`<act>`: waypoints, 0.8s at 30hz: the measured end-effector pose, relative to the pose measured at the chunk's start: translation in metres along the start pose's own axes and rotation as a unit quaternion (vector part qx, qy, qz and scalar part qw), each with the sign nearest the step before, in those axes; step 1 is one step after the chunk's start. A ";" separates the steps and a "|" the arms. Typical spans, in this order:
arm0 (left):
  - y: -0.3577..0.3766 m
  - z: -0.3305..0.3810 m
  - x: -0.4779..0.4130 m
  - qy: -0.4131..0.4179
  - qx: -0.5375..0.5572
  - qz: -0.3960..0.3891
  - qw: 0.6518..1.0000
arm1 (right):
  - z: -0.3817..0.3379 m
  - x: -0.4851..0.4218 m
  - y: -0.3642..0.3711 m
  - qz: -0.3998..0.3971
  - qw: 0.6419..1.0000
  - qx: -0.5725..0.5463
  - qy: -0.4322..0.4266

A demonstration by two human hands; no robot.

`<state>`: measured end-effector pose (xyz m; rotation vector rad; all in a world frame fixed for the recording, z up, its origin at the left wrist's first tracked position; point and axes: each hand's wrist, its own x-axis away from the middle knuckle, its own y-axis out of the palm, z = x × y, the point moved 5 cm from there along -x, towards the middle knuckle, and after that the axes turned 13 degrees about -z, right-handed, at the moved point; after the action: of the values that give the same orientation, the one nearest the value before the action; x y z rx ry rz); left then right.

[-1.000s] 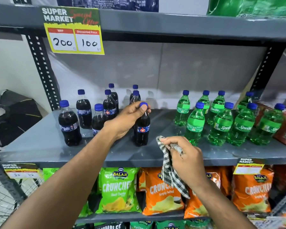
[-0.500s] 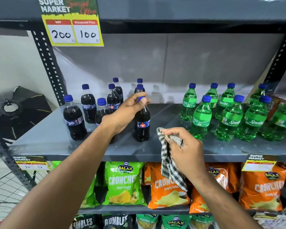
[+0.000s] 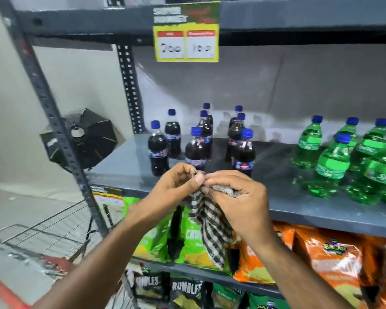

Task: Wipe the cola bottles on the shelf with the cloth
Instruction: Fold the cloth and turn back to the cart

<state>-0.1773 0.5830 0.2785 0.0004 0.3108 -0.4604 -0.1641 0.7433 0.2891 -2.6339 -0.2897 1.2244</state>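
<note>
Together both hands (image 3: 210, 195) pinch the checked cloth (image 3: 210, 224), fingers curled closed.

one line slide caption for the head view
Both hands, left and right, bunch a black-and-white checked cloth before dark blue-capped cola bottles.

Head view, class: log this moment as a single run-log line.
left hand: pinching checked cloth | right hand: gripping cloth | cola bottles: standing on shelf, untouched
</note>
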 end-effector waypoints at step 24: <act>-0.352 -0.102 0.413 -0.210 0.074 0.302 0.927 | 0.067 0.011 0.493 -0.468 0.795 -0.130 0.364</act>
<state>-0.0100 0.0941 0.0840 0.1402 -0.1530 0.1367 -0.1672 0.2827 0.1007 -2.3239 -1.4283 -0.1659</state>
